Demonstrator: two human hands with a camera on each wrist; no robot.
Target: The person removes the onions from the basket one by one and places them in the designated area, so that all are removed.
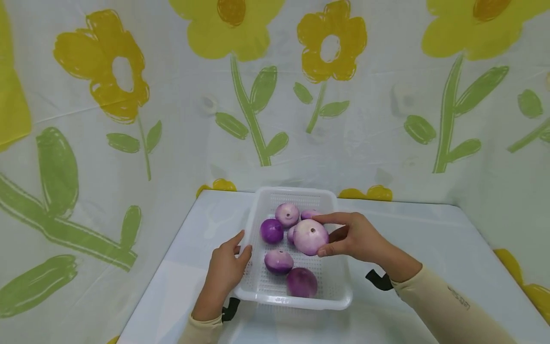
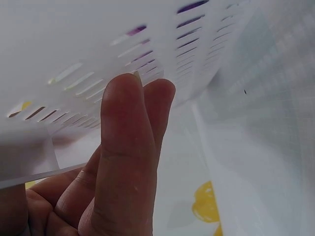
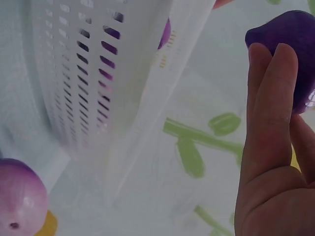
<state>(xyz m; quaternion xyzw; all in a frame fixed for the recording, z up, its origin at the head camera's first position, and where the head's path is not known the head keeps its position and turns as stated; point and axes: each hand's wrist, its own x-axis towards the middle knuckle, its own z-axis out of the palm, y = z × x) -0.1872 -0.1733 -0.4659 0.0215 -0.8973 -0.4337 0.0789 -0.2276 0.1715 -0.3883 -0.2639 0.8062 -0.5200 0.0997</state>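
A white plastic basket (image 1: 331,302) holds several purple onions, including a dark one (image 1: 301,282) near its front. My right hand (image 1: 358,239) grips a pale purple onion (image 1: 310,237) between thumb and fingers, above the others in the basket. In the right wrist view this held onion (image 3: 290,54) looks dark purple at the fingertips. Against the basket's left side, my left hand (image 1: 225,265) has its fingers loosely extended. Its thumb (image 2: 127,142) lies close to the slotted outer wall in the left wrist view; firm contact is unclear.
The basket stands on a white table (image 1: 386,220). Outside it, the right wrist view shows another pale purple onion (image 3: 19,199) at lower left. A white cloth with yellow flowers (image 1: 369,119) hangs behind and around the table.
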